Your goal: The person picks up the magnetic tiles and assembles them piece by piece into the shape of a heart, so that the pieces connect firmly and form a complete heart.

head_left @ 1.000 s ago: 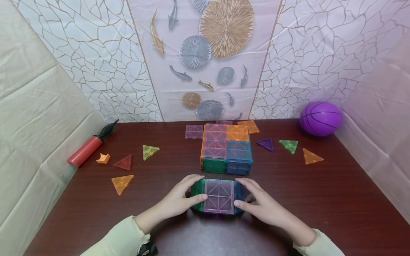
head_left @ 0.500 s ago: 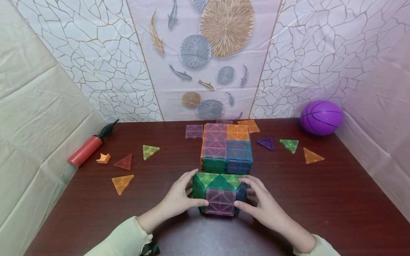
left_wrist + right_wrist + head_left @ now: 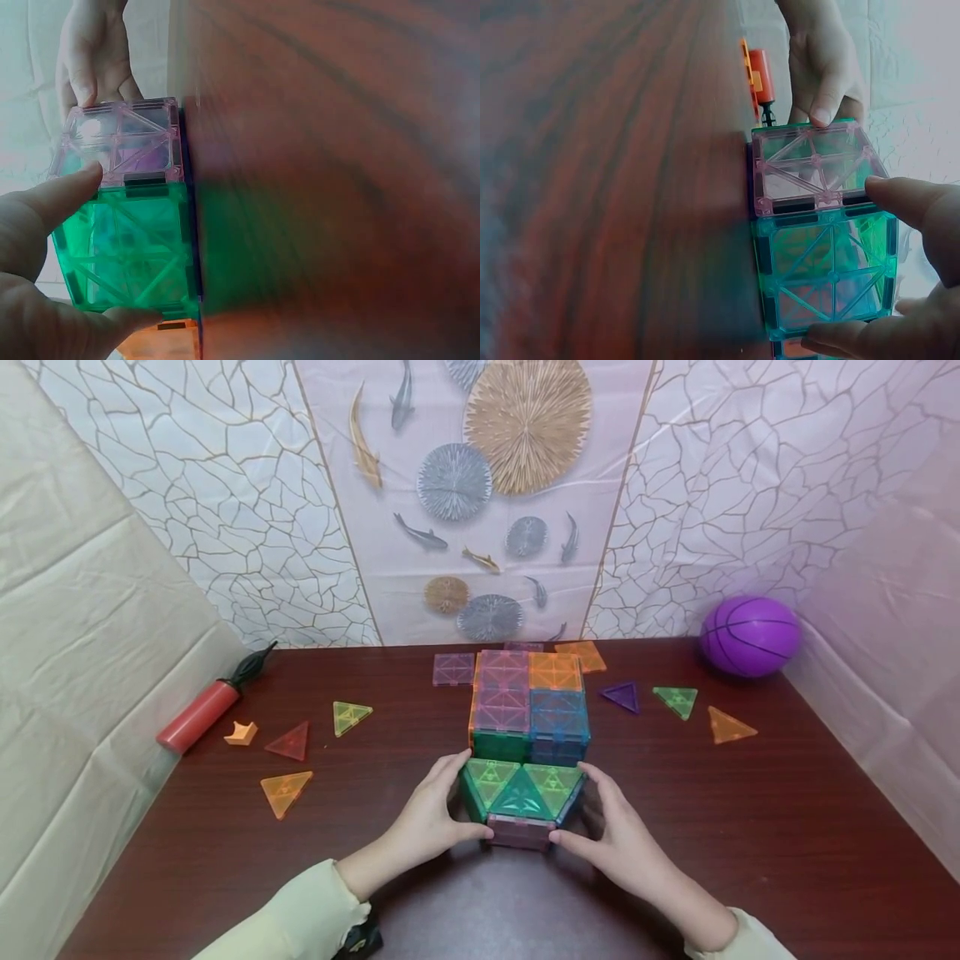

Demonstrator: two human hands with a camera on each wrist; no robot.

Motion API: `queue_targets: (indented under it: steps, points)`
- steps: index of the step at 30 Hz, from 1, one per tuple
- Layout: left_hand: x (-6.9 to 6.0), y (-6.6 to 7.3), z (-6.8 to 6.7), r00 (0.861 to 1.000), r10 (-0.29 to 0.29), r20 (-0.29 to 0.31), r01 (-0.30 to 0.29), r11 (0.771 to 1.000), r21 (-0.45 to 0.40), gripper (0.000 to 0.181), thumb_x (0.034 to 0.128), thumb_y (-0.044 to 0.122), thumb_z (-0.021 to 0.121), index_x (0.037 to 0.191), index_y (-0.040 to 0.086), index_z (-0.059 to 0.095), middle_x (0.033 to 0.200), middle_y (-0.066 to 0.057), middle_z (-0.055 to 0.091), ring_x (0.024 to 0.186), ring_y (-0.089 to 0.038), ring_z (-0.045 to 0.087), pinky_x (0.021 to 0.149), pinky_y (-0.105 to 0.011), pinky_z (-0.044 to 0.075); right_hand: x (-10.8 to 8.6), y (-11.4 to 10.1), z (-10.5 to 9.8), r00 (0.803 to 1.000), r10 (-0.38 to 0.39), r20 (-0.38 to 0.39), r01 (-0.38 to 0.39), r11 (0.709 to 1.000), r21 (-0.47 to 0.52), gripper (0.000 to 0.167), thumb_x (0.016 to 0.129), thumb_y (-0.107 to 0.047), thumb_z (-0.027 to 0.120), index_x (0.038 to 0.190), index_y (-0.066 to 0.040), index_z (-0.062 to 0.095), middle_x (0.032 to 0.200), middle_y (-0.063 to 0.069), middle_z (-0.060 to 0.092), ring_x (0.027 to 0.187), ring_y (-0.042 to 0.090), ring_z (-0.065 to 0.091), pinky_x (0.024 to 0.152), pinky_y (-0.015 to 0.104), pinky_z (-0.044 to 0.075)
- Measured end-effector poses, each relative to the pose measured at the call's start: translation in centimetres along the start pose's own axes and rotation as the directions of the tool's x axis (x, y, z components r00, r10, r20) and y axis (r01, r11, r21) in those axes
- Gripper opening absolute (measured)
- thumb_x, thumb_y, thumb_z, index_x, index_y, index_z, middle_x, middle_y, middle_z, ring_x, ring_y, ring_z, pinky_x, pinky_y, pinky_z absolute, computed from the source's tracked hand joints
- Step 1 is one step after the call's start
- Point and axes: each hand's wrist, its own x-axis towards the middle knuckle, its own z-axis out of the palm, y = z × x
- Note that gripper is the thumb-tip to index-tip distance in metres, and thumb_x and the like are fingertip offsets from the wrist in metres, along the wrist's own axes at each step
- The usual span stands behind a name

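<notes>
Gripping 1 green-topped block point(image 3: 519, 794) with fingers point(image 3: 450, 767), left hand point(image 3: 422, 818) and right hand point(image 3: 624, 835) flank it near the larger box point(image 3: 517, 706).

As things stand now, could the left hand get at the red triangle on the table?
Probably yes, though the left hand would first need to let go of the tile block. Nothing seems to bar its way across to the red triangle.

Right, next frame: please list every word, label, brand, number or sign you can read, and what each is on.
None can be read: I see no legible text on the held tile block, the tile stack, the purple ball or the red pump.
Too small to read: a pale mark on the black item by the left sleeve.
</notes>
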Motion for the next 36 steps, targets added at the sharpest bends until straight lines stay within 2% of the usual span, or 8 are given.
queue_targets:
  steps: [4,10,14,21,25,32,36]
  points:
    - [0.4,0.3,0.0,1.000,-0.028,-0.003,0.028,0.999,0.018,0.102,0.0676,0.029,0.089,0.148,0.003,0.032,0.140,-0.012,0.044,0.127,-0.028,0.047,0.101,-0.048,0.042,0.6,0.1,-0.2,1.000,0.019,-0.011,-0.019,0.999,-0.033,0.100,0.078,-0.035,0.081,0.148,0.003,0.020,0.148,0.027,0.029,0.134,0.045,0.036,0.097,0.050,0.043]
    - [1.1,0.6,0.0,0.995,-0.098,-0.013,0.098,0.995,0.020,0.105,0.0670,0.030,0.089,0.148,0.000,0.030,0.138,-0.016,0.043,0.121,-0.030,0.049,0.098,-0.048,0.044,1.4,0.2,-0.6,0.999,0.029,-0.023,-0.032,0.991,-0.133,0.100,0.078,-0.044,0.079,0.146,0.005,0.025,0.142,0.026,0.032,0.127,0.043,0.045,0.096,0.052,0.044]
    - [1.6,0.3,0.1,0.995,-0.092,-0.027,0.092,0.996,0.011,0.101,0.0660,0.030,0.090,0.145,-0.001,0.034,0.131,-0.017,0.044,0.110,-0.030,0.051,0.092,-0.046,0.046,1.8,0.4,-0.8,0.999,0.024,-0.028,-0.027,0.989,-0.147,0.099,0.077,-0.044,0.079,0.146,0.004,0.027,0.140,0.025,0.032,0.124,0.043,0.047,0.096,0.053,0.045]
    - [2.2,-0.1,0.2,0.994,-0.108,-0.029,0.106,0.993,-0.060,0.100,0.0650,0.027,0.091,0.145,0.005,0.035,0.123,-0.016,0.044,0.097,-0.026,0.054,0.076,-0.033,0.049,2.4,0.9,-1.1,0.999,-0.007,-0.040,0.001,0.989,-0.145,0.096,0.075,-0.040,0.082,0.144,0.002,0.030,0.134,0.025,0.037,0.117,0.043,0.053,0.093,0.053,0.047]
    - [2.4,-0.2,0.3,0.993,-0.110,-0.034,0.108,0.992,-0.073,0.101,0.0657,0.026,0.090,0.146,0.007,0.033,0.123,-0.015,0.044,0.098,-0.025,0.054,0.077,-0.033,0.049,2.6,1.1,-1.3,0.999,-0.016,-0.044,0.010,0.991,-0.135,0.095,0.076,-0.038,0.082,0.145,0.000,0.030,0.132,0.025,0.038,0.116,0.043,0.054,0.092,0.053,0.047]
    - [2.8,-0.3,0.6,0.992,-0.118,-0.050,0.111,0.986,-0.128,0.099,0.0682,0.022,0.089,0.147,0.007,0.030,0.132,-0.018,0.039,0.106,-0.030,0.055,0.087,-0.044,0.051,2.9,1.2,-1.4,0.996,-0.053,-0.071,0.044,0.992,-0.121,0.083,0.079,-0.030,0.081,0.143,-0.004,0.035,0.129,0.023,0.040,0.115,0.043,0.054,0.091,0.055,0.047]
    - [3.0,-0.3,0.7,0.991,-0.121,-0.054,0.114,0.986,-0.121,0.100,0.0675,0.022,0.089,0.147,0.008,0.030,0.134,-0.017,0.038,0.109,-0.030,0.054,0.087,-0.044,0.051,3.0,1.2,-1.4,0.997,-0.033,-0.070,0.025,0.993,-0.112,0.085,0.078,-0.029,0.082,0.143,-0.005,0.034,0.128,0.023,0.039,0.115,0.043,0.055,0.092,0.055,0.047]
